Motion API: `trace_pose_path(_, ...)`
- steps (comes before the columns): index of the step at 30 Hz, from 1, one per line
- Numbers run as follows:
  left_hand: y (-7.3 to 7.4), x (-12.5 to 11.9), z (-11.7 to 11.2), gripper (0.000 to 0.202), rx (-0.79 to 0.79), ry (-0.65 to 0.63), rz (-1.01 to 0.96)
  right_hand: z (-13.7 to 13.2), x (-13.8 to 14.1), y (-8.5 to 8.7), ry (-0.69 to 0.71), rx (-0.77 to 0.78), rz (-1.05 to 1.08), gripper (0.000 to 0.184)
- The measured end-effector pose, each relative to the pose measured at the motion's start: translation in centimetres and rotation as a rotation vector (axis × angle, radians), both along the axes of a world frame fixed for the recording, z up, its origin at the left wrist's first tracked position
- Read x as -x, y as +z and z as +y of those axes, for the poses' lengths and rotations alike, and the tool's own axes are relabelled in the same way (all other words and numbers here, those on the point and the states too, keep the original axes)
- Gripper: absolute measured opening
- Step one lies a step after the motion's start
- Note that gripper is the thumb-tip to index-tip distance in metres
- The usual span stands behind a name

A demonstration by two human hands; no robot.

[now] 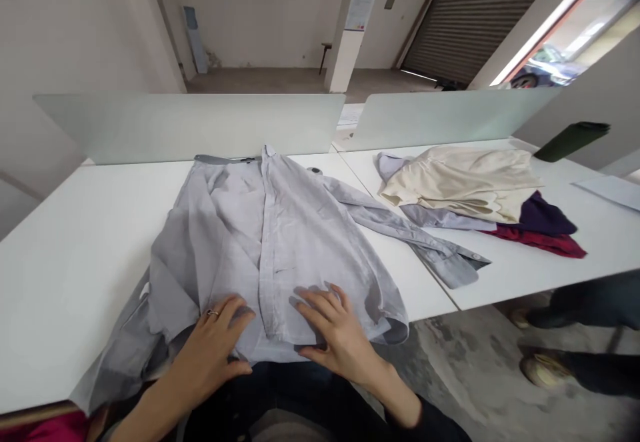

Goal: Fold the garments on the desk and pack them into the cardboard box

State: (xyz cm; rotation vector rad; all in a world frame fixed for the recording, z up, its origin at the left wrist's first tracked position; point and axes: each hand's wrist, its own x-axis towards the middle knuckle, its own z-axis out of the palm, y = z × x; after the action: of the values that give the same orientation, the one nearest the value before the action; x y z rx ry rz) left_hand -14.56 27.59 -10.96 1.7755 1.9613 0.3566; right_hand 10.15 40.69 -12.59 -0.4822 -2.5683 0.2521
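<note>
A light grey button-up shirt point(270, 235) lies spread face up on the white table point(60, 242), collar toward the far side, one sleeve stretched out to the right. My left hand point(213, 345), with a ring on one finger, rests flat on the shirt's near hem, fingers apart. My right hand point(333, 329) lies flat beside it on the hem, just right of the button placket, fingers spread. Neither hand grips the cloth.
A pile of clothes point(470, 195) in cream, grey, purple and red lies on the adjoining table to the right. Frosted divider panels point(190, 125) stand along the far edge. A dark green bottle point(570, 141) lies at far right. Another person's legs and shoes point(560, 349) are at lower right.
</note>
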Motion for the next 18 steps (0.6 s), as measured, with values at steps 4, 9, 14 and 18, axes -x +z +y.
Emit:
trace_pose_path(4,-0.6,-0.4,-0.8,0.078,0.016,0.081,0.025,0.8,0.8,0.7,0.072,0.029,0.064,0.024)
trace_pose_path(9,-2.1,1.9,-3.3,0.057,-0.04,0.212,-0.032,6.0,-8.3,2.3,-0.027,0.003,0.011,0.031)
trace_pose_path(14,-2.2,5.0,-5.9,0.022,-0.289,0.386,-0.064,10.5,-15.8,4.8,-0.145,0.042,-0.202,0.021)
trace_pose_path(18,0.0,8.3,-7.2,0.037,-0.502,0.66,0.061,12.1,-10.7,10.4,-0.13,0.149,-0.249,0.029)
